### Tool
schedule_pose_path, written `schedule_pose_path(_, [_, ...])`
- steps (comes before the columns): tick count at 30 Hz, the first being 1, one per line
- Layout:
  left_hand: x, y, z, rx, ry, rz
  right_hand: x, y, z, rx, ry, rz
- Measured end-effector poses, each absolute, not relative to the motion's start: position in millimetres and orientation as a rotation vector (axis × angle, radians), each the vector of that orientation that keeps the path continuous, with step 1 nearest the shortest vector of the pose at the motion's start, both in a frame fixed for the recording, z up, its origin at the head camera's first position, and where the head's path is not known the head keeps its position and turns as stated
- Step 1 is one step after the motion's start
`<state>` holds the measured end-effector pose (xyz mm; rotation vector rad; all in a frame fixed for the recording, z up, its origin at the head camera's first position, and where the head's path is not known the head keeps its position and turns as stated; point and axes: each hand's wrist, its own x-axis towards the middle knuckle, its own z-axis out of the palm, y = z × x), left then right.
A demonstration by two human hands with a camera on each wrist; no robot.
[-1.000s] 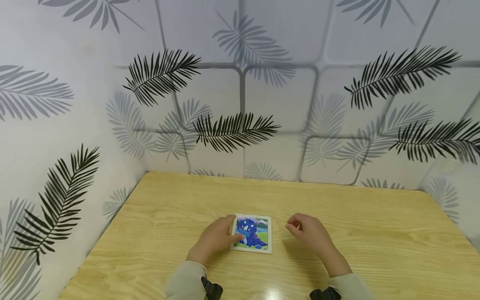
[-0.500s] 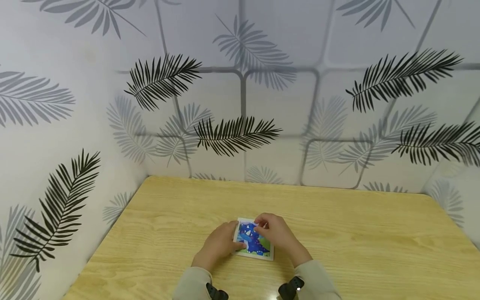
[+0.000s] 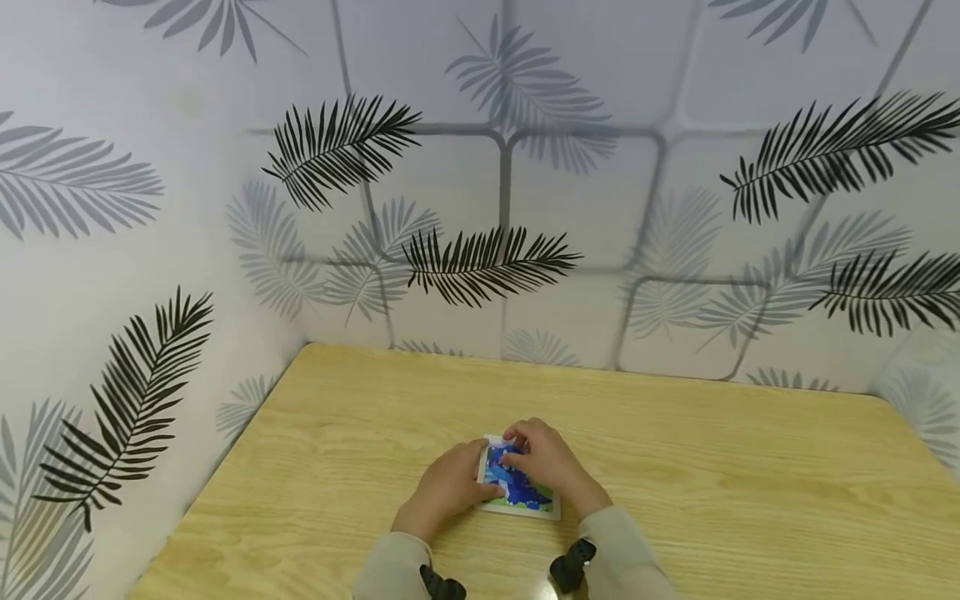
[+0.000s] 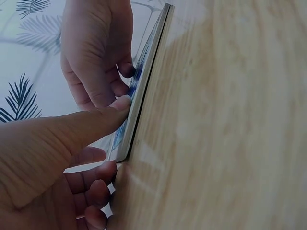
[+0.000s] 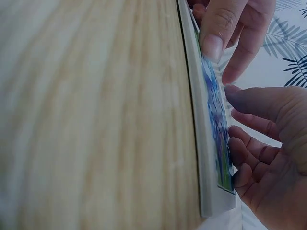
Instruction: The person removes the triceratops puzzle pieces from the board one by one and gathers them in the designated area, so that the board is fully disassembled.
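Note:
A small square picture board [image 3: 529, 493] with a white border lies flat on the table, printed with a blue horned dinosaur. My left hand [image 3: 448, 483] grips its left edge, thumb over the picture and the other fingers at the side. Over the board's upper part is my right hand [image 3: 553, 460], its bent fingertips touching the picture. In the right wrist view, the right thumb [image 5: 256, 101] and fingers stand slightly apart with nothing visible between them. Both hands cover parts of the picture. The board's pale side [image 4: 144, 93] shows in the left wrist view.
The wooden table [image 3: 712, 467] extends on both sides of the hands. Behind it and at the left stands a pale wall [image 3: 450, 183] with a printed leaf pattern. Black straps [image 3: 573, 565] sit at both wrists, over light sleeves.
My right hand has come in from the right of the board onto its upper part, then stayed there. My left hand still grips the left edge; the board has turned slightly.

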<state>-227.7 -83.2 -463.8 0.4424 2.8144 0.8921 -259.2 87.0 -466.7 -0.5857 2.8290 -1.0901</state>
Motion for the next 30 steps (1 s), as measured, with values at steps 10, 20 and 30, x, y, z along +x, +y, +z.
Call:
schedule_pose_path(10, [-230.2,-84.4,-465.1,0.459,2.807,0.914,-267.5,83.7,-463.9,-0.563,2.798,-0.965])
schedule_pose_path(20, [-230.2,-86.4,-470.6,0.435,2.82,0.878,-264.2,76.4,-457.3,-0.501,2.746,-0.906])
schedule_pose_path(30, [-228.0,-84.0,-466.8,0.42,2.822,0.867,-264.5,75.6,-457.8,-0.449,2.766,-0.915])
